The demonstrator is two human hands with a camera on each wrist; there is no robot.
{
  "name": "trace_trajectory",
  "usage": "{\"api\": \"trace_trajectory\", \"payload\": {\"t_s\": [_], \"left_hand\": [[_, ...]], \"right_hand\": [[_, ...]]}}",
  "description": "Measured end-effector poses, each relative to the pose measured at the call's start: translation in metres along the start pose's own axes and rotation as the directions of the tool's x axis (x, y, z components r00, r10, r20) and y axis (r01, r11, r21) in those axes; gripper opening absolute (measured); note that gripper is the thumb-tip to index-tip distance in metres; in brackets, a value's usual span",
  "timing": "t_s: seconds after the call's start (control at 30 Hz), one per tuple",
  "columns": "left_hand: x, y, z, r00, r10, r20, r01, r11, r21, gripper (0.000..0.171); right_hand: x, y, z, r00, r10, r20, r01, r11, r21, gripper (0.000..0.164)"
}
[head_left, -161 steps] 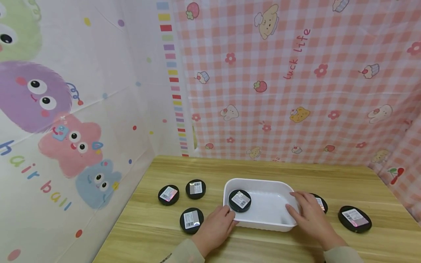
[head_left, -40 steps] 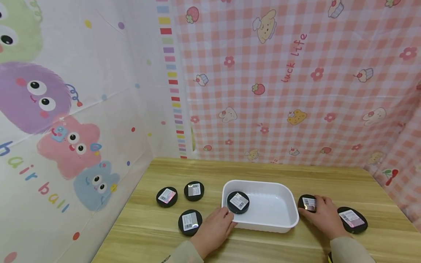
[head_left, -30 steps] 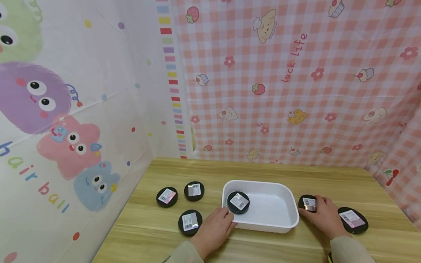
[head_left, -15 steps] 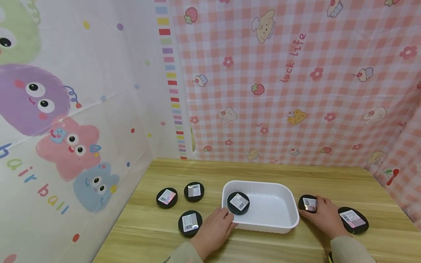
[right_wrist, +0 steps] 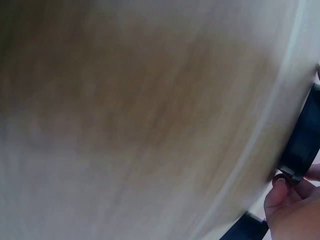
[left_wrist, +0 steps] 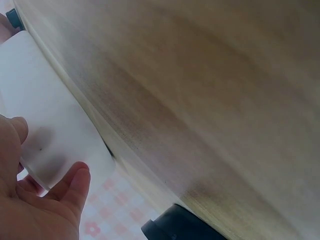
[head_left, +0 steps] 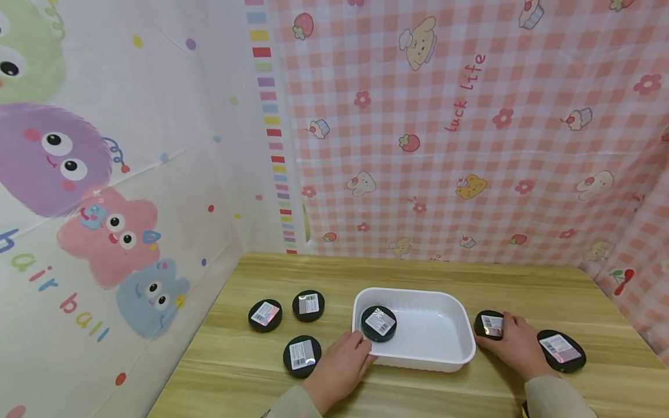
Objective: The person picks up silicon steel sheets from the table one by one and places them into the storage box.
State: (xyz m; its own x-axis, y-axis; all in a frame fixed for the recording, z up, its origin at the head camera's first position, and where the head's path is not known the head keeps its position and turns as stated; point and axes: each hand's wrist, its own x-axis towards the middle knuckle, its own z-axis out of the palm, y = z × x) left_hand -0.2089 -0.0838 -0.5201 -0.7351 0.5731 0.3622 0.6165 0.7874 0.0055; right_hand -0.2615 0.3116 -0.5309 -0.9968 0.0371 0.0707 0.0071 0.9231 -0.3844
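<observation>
In the head view, a white plastic tray (head_left: 428, 339) sits mid-table with one black round flat container (head_left: 378, 323) lying inside its left end, label up. My left hand (head_left: 341, 366) grips the tray's near left corner; the left wrist view shows its fingers at the tray wall (left_wrist: 55, 115). To the right of the tray, my right hand (head_left: 517, 342) holds another black round container (head_left: 488, 325) by its sides, partly covering its label. The right wrist view shows that container (right_wrist: 302, 137) edge-on, resting on or just above the table; I cannot tell which.
Left of the tray lie three more black round containers: a far-left one (head_left: 265, 315), a back one (head_left: 308, 305) and a front one (head_left: 302, 355). Another container (head_left: 561, 350) lies right of my right hand. Printed cloths (head_left: 444, 145) hang behind and left of the wooden table (head_left: 407, 395).
Since the oldest frame, my right hand has left the tray's right end and taken hold of the black container beside it. Over the last second, both hands have stayed still.
</observation>
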Motion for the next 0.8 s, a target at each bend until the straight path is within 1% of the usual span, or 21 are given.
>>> {"api": "trace_trajectory", "payload": {"t_s": [0.1, 0.33, 0.5, 0.7, 0.8], "left_hand": [[-0.0001, 0.0002, -0.0010, 1.000, -0.001, 0.001, 0.001, 1.000, 0.001, 0.020], [-0.0001, 0.0003, -0.0004, 0.999, -0.013, 0.029, 0.014, 1.000, -0.004, 0.019], [-0.0003, 0.0003, 0.0010, 0.999, -0.014, 0.029, 0.014, 1.000, -0.001, 0.018], [0.0003, -0.0004, 0.0020, 0.999, -0.016, 0.037, 0.016, 1.000, -0.006, 0.019], [0.0000, -0.0007, 0.0025, 1.000, -0.008, 0.022, 0.008, 1.000, -0.001, 0.019]], "right_hand": [[0.0004, 0.0004, 0.0004, 1.000, -0.004, 0.001, 0.004, 1.000, -0.007, 0.110], [-0.0002, 0.0018, 0.0008, 1.000, -0.002, 0.002, 0.002, 1.000, -0.003, 0.112], [-0.0007, 0.0040, 0.0024, 1.000, -0.009, 0.003, 0.009, 1.000, -0.007, 0.115], [-0.0023, 0.0019, 0.0006, 1.000, -0.019, -0.012, 0.019, 1.000, 0.002, 0.113], [-0.0035, 0.0001, -0.0006, 1.000, -0.021, -0.019, 0.022, 1.000, 0.009, 0.113]]}}
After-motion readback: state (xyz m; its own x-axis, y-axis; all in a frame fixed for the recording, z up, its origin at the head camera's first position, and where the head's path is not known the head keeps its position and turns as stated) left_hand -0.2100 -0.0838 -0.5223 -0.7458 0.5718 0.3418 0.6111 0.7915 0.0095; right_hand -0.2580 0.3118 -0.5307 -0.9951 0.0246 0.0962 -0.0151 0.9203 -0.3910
